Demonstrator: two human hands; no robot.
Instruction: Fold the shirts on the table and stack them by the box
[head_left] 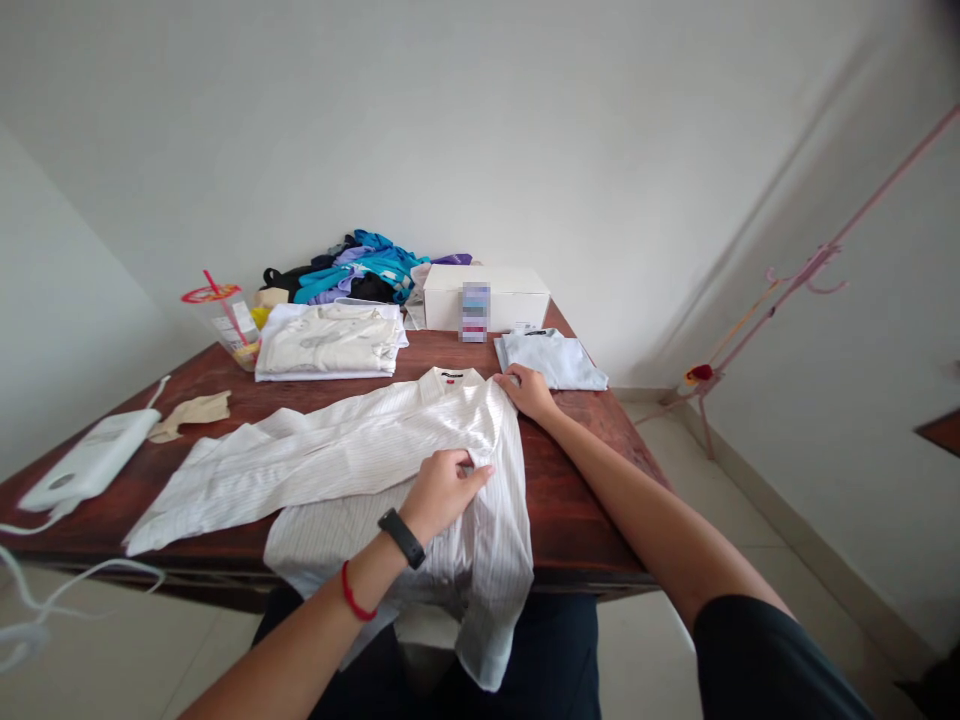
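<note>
A white striped shirt point(337, 460) lies spread across the dark wooden table point(585, 470), its hem hanging over the near edge. My left hand point(442, 490), with a black watch and red string on the wrist, pinches the shirt's fabric near the middle. My right hand point(529, 392) grips the shirt's shoulder beside the collar. One sleeve is folded across the body toward the left.
Folded cream clothes point(330, 342) sit behind the shirt, with a loose pile of coloured garments point(360, 268) further back. A white box point(487, 295), a folded light-blue garment point(555, 360), a plastic cup with red straw point(225, 322), a white device point(90, 462) and a beige cloth point(191, 412) share the table.
</note>
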